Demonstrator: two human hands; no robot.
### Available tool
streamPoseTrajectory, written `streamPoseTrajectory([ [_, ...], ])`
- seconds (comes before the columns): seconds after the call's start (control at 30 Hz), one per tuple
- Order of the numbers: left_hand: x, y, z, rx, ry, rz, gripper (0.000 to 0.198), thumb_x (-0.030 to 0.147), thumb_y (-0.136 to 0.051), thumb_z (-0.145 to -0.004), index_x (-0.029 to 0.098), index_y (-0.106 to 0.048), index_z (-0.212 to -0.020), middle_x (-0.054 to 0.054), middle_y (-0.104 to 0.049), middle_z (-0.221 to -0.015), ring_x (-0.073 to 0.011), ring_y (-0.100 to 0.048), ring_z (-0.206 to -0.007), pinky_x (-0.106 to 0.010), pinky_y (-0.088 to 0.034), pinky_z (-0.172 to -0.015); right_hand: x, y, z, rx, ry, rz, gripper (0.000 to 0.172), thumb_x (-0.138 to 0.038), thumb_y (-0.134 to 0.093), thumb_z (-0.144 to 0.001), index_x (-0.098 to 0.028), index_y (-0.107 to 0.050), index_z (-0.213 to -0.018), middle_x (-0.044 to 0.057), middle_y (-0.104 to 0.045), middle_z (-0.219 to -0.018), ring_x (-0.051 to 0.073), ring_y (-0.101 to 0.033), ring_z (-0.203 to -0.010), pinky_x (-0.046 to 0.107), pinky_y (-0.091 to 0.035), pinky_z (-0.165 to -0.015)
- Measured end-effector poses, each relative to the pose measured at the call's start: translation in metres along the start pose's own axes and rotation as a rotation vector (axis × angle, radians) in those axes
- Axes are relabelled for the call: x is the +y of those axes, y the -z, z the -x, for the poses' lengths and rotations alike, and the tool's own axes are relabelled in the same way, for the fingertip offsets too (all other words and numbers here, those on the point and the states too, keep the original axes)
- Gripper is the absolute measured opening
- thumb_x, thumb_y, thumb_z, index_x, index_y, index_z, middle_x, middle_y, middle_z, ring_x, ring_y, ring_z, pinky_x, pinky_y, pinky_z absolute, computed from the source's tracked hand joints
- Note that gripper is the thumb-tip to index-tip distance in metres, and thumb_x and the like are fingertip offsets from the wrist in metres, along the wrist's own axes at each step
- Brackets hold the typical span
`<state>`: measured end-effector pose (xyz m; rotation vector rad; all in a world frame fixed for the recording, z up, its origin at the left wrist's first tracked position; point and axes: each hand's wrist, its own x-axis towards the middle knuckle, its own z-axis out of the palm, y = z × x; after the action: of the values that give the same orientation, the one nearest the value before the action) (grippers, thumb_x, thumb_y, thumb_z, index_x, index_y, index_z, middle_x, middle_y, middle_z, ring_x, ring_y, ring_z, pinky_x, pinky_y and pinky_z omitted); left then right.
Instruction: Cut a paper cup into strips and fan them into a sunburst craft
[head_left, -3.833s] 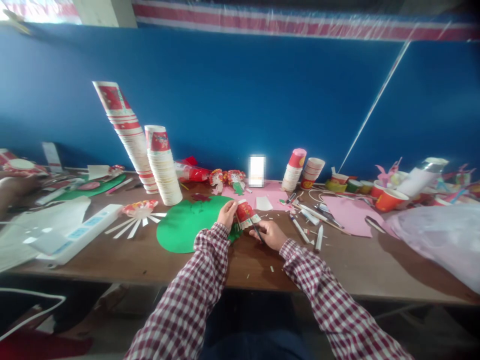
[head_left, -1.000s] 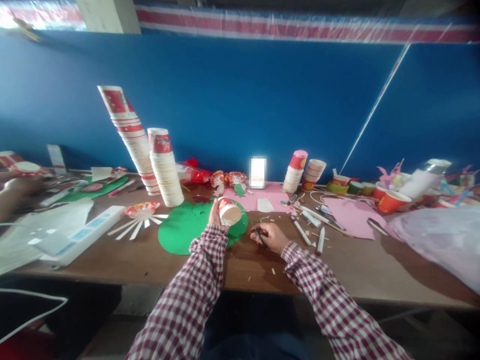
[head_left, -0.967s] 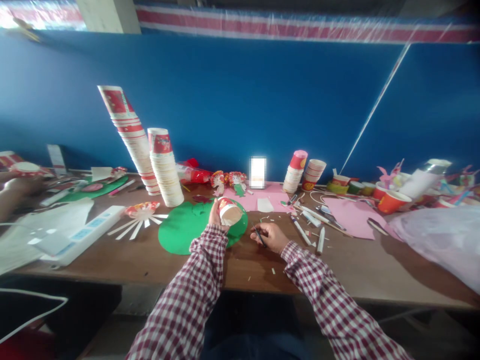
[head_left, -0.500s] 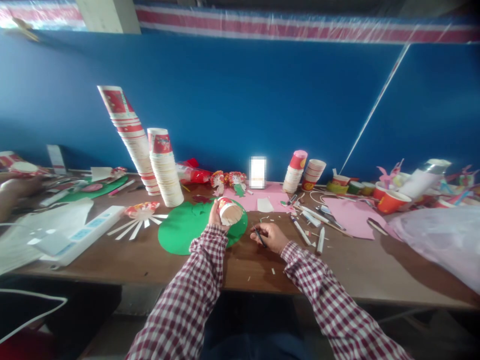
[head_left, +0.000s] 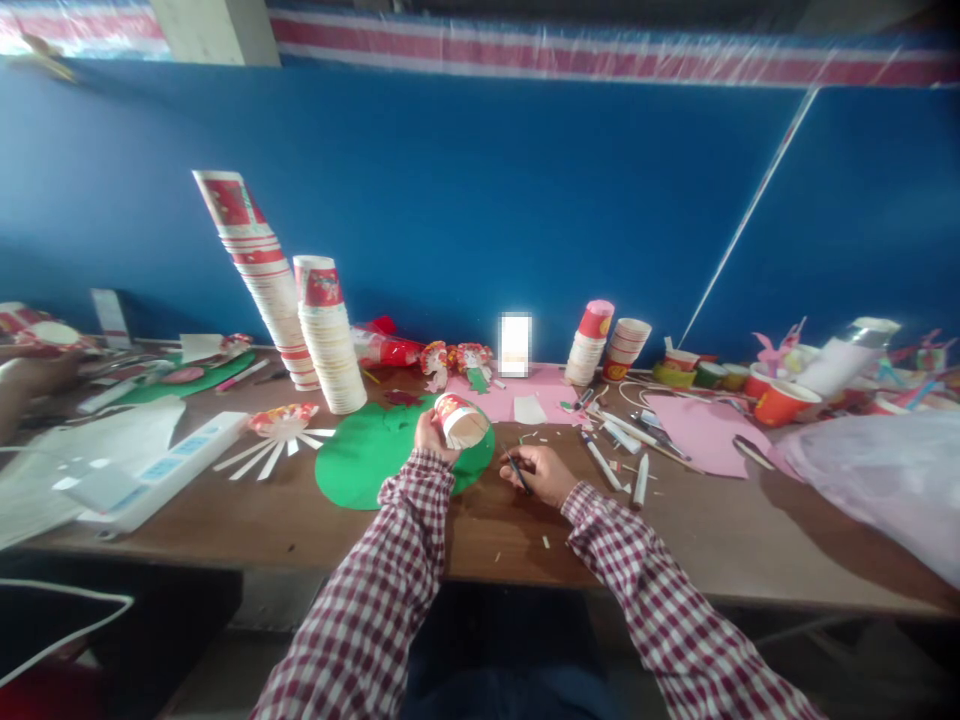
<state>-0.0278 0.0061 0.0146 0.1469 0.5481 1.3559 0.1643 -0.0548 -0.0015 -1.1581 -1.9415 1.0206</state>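
My left hand (head_left: 430, 436) is closed around a red-and-white paper cup (head_left: 462, 421), tilted so its round opening faces me and to the right. Beneath it lies a round green paper sheet (head_left: 356, 460) on the brown table. To the right, my right hand (head_left: 541, 474) grips a slim dark pen-like tool (head_left: 517, 472), pointing up and left, apart from the cup. Its exact kind is too small to make out. A few small white paper scraps (head_left: 546, 542) lie on the table near my right hand.
Tall stacks of paper cups (head_left: 326, 330) stand at the back left, and shorter cup stacks (head_left: 585, 345) at the back right. A cup cut into strips (head_left: 281, 430) and a white power strip (head_left: 172, 470) lie left. Another person's hand (head_left: 37, 385) is at the far left.
The paper cup has turned slightly in my left hand, showing more of its red side. My right hand and the dark tool have barely moved.
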Motion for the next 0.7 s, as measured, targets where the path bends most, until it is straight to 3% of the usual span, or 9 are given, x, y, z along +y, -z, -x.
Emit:
streamPoseTrajectory([
  [0.37,0.0005,-0.0021,0.0011,0.042,-0.046,-0.015,0.032,0.029,-0.042,-0.078,0.009,-0.057,-0.097,-0.011,-0.063,-0.078,-0.0232,-0.062,-0.072,-0.039,-0.049,-0.072,-0.0012,0.0011,0.0011,0.004,0.015,0.060,0.035,-0.043,-0.058,-0.074,-0.013,-0.062,-0.090,0.001,-0.058,-0.057,0.011,-0.051,-0.050,0.020,-0.038,-0.045],
  [0.7,-0.0009,-0.0055,0.0069,-0.017,-0.091,-0.065,0.037,0.042,-0.046,-0.082,0.013,-0.057,-0.101,-0.008,-0.066,-0.077,-0.0199,-0.063,-0.072,-0.037,-0.052,-0.074,-0.0008,-0.0002,0.0025,-0.050,0.038,0.032,0.037,-0.044,-0.059,-0.073,-0.013,-0.061,-0.092,-0.001,-0.056,-0.055,0.010,-0.050,-0.048,0.019,-0.036,-0.044],
])
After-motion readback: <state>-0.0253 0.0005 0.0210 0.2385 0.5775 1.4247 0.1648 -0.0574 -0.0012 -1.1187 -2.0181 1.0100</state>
